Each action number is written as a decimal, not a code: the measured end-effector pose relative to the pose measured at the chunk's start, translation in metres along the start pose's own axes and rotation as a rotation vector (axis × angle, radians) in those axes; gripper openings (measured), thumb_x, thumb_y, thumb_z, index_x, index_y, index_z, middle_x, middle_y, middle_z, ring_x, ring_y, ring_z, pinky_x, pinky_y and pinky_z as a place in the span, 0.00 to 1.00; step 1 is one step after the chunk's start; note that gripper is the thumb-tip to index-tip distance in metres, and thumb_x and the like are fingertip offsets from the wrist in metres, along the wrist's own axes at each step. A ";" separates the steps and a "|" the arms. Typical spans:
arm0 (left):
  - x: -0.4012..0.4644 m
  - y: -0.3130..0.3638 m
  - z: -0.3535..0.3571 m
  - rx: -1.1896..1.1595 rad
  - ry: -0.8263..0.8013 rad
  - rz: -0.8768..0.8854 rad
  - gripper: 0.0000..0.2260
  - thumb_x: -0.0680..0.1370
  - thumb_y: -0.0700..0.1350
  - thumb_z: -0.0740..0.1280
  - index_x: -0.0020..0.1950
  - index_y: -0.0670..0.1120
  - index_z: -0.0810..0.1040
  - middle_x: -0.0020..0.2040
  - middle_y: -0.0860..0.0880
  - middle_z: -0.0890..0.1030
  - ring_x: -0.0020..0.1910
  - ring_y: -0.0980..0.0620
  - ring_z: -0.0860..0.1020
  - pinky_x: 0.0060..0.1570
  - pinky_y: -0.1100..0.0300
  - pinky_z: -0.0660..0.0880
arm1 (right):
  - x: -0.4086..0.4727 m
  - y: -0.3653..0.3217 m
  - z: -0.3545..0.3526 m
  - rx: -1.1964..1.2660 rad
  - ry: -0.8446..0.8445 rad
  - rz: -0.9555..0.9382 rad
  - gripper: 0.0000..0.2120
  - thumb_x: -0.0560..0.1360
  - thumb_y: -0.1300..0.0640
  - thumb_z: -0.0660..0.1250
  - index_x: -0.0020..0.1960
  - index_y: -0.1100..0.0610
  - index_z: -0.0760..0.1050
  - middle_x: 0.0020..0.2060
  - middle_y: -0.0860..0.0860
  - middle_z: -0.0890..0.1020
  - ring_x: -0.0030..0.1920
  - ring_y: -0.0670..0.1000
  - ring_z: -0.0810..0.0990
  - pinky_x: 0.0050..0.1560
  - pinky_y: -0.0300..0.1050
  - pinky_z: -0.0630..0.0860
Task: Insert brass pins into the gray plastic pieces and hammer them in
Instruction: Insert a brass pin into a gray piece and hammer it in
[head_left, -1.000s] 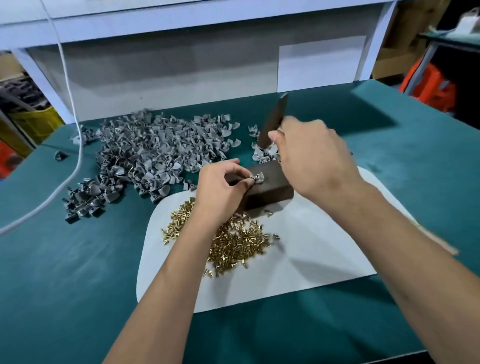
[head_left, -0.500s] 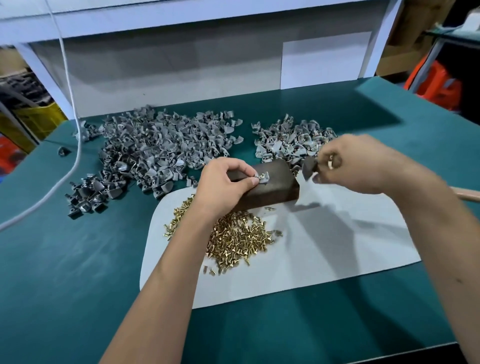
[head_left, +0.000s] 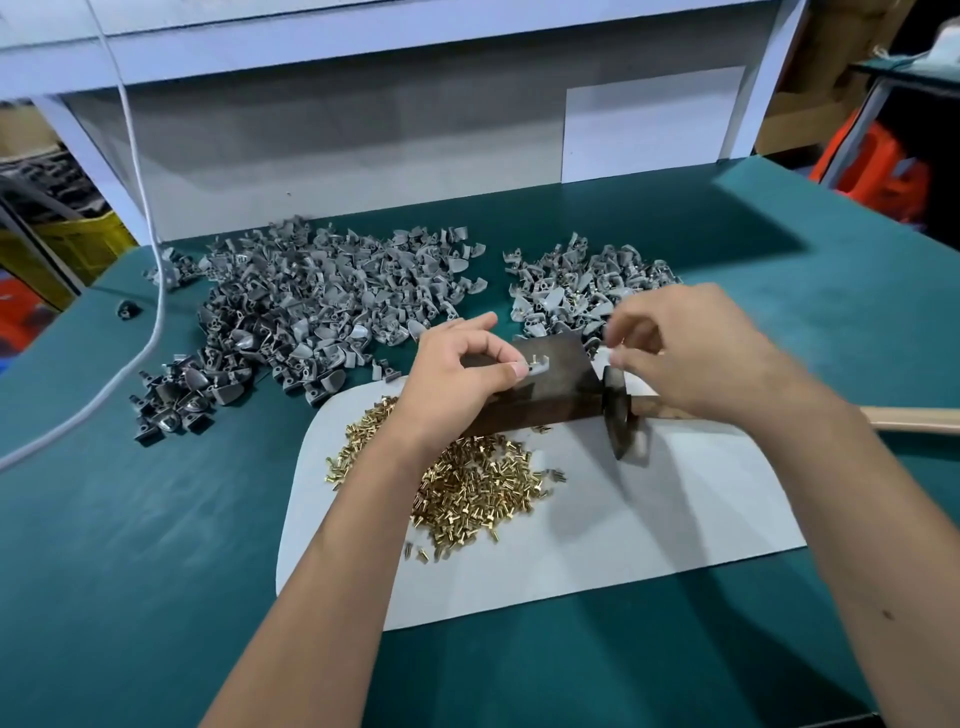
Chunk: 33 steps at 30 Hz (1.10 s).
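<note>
My left hand pinches a small gray plastic piece against the top of a dark metal block. A brass pin seems to stand in the piece. My right hand hovers just right of the block with its fingers loosely curled and blurred, holding nothing I can see. Under that hand the hammer lies on the white sheet, its wooden handle pointing right. In front of the block, partly hidden by my left forearm, is a heap of loose brass pins.
A large pile of gray pieces covers the green table behind the sheet, with a smaller pile to its right and darker pieces at the left. A white cable hangs down at the left. A gray backboard closes the far edge.
My right hand swung the hammer down from its raised position and laid it on the sheet beside the block. My left hand kept the gray piece on the block.
</note>
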<state>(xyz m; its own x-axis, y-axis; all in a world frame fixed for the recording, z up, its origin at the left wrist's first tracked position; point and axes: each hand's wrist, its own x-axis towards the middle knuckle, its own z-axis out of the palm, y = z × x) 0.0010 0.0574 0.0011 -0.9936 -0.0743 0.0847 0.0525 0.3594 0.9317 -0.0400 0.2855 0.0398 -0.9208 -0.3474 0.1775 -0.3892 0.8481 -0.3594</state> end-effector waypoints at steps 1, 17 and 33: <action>0.000 0.000 0.000 -0.025 -0.001 -0.004 0.07 0.74 0.39 0.76 0.39 0.51 0.86 0.72 0.52 0.74 0.73 0.55 0.69 0.75 0.42 0.62 | 0.000 -0.009 0.003 0.098 0.025 -0.074 0.06 0.74 0.55 0.75 0.47 0.46 0.81 0.35 0.40 0.82 0.41 0.45 0.81 0.49 0.46 0.79; 0.010 -0.027 -0.045 0.589 0.650 -0.112 0.04 0.76 0.49 0.73 0.49 0.50 0.83 0.53 0.46 0.84 0.55 0.45 0.76 0.67 0.50 0.62 | 0.064 0.013 0.032 0.128 0.253 0.090 0.13 0.74 0.51 0.76 0.57 0.48 0.82 0.38 0.44 0.84 0.44 0.50 0.83 0.56 0.45 0.79; 0.011 -0.041 -0.054 0.614 0.436 -0.109 0.07 0.74 0.37 0.74 0.44 0.49 0.85 0.45 0.47 0.83 0.42 0.49 0.80 0.47 0.55 0.80 | 0.139 0.002 0.055 -0.024 -0.403 -0.301 0.20 0.76 0.42 0.72 0.66 0.39 0.77 0.73 0.49 0.72 0.74 0.54 0.63 0.69 0.43 0.52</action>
<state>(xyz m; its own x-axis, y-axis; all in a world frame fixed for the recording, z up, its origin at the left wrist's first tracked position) -0.0066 -0.0087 -0.0166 -0.8541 -0.4539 0.2539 -0.2354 0.7728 0.5894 -0.1704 0.2168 0.0134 -0.7061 -0.7011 -0.0997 -0.6429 0.6937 -0.3248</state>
